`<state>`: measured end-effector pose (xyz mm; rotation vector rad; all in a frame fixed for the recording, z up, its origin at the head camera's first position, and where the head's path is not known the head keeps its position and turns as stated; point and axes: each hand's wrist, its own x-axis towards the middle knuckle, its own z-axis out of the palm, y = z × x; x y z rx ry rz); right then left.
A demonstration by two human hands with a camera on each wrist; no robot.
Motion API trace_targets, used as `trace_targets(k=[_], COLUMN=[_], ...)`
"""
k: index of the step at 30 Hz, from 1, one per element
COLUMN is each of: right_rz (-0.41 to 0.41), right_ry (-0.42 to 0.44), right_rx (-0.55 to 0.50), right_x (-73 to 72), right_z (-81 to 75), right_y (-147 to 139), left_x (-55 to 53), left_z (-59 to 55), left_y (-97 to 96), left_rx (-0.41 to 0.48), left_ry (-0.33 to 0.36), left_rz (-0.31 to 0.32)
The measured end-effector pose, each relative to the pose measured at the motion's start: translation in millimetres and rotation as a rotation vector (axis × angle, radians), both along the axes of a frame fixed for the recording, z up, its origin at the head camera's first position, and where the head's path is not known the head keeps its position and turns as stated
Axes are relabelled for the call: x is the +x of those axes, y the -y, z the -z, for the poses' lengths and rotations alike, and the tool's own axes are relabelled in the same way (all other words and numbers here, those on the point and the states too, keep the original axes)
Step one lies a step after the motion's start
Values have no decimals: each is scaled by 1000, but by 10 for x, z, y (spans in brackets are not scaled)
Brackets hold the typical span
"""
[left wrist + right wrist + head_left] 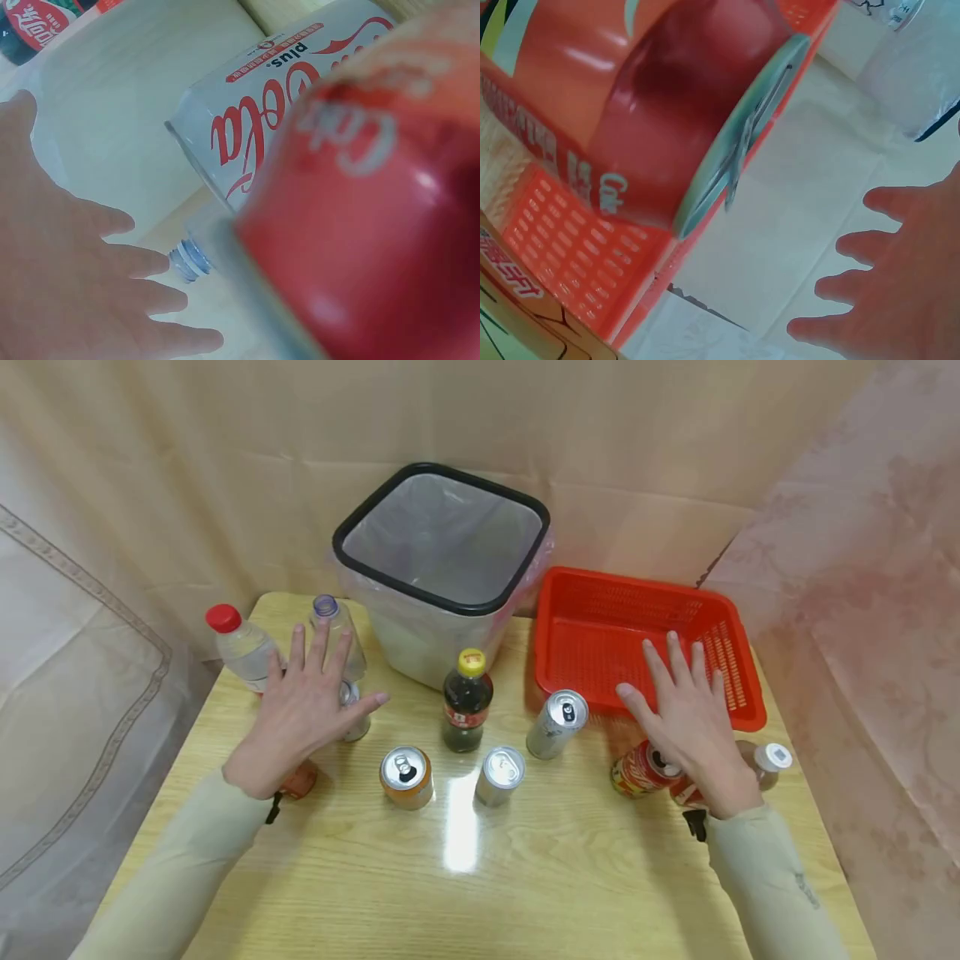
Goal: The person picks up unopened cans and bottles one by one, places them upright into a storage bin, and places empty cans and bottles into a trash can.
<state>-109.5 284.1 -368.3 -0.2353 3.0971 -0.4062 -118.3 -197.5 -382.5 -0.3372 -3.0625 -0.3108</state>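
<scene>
Fingers spread and holding nothing, my left hand [300, 706] hovers over the table's left side. Around it stand a red-capped clear bottle [243, 647], an uncapped clear bottle [345, 635], a white Coca-Cola plus can [255, 105] and a red Coca-Cola can [375, 225], partly hidden under the wrist in the head view. On the other side my right hand [686, 722] is likewise spread, over a red patterned Coke can [636, 772] and near the red basket's [637, 700] front edge. A white-capped bottle [771, 760] peeks out beside the right wrist, mostly hidden.
A bin [420, 647] with a black rim and clear liner stands at the back. Before it are a yellow-capped cola bottle [467, 706], an orange can [408, 785], and two silver cans, one front can [498, 781] and one farther can [553, 731]. Curtains hang behind the table.
</scene>
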Motion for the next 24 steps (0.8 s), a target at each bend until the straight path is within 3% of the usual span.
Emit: trace_targets(k=[19, 24], right_rz=[-124, -145], right_ry=[-171, -180], right_rx=[-178, -210], right_x=[200, 255], right_z=[23, 40], right_y=[319, 427], left_x=[169, 211], left_z=[-126, -193], left_y=[-60, 44], left_rx=[101, 191], left_ry=[-53, -51], left_rz=[11, 2])
